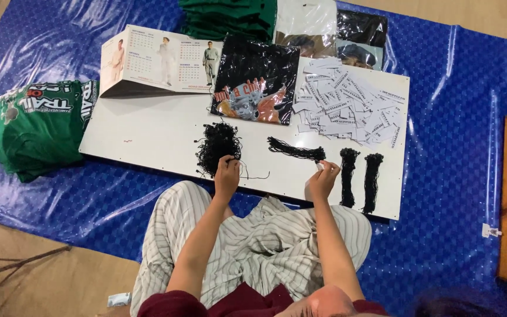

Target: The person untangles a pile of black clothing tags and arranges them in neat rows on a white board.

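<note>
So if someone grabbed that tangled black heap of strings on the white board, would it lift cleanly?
Probably not. The tangled heap of strings looks limp and light, with loose strands trailing near the left hand, so it would likely sag, snag and drag strands along the white board.

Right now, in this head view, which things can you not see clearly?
- Left hand: fingertips merge into the tangled black string pile; grip unclear.
- Right hand: pinches something small and white, too small to identify.
- Paper tags: print too small.
- Green folded shirts: cut by the top edge.
</note>
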